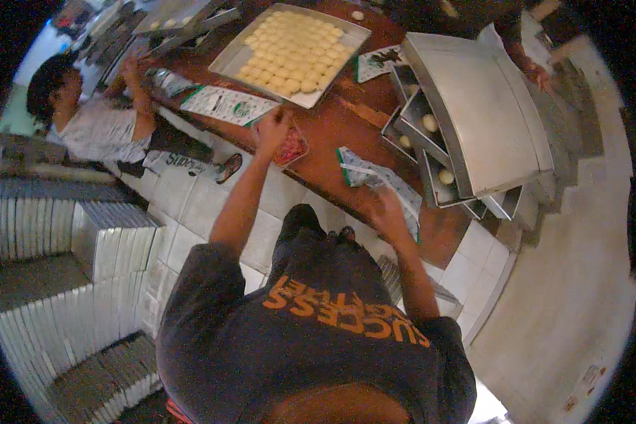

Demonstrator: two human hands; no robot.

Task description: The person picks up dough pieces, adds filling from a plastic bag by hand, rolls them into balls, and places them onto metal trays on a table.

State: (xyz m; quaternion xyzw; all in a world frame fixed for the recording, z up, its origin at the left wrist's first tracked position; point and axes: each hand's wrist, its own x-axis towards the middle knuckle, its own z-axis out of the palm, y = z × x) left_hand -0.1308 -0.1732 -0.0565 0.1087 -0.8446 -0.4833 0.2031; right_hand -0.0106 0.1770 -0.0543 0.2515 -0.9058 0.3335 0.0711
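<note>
My left hand point(274, 128) is raised over a clear tub point(301, 157) of red, chopped-looking filling point(290, 147) at the table's near edge. Its fingers are drawn together, and whatever may be between them is too small to name. Lower and to the right, my right hand point(390, 210) is against a white, green-edged plastic packet point(364, 172) lying on the table; motion smears its fingers. Beyond the tub, a large metal tray point(227, 59) carries rows of pale dough balls point(293, 51). Another printed plastic packet point(230, 106) lies beside the tub.
Tilted metal trays point(477, 106) are piled on the brown table point(325, 134) at right, with dough balls point(430, 123) between them. A third packet point(379, 63) lies nearby. A co-worker point(99, 120) is at far left. Racked metal trays point(113, 240) fill the lower left.
</note>
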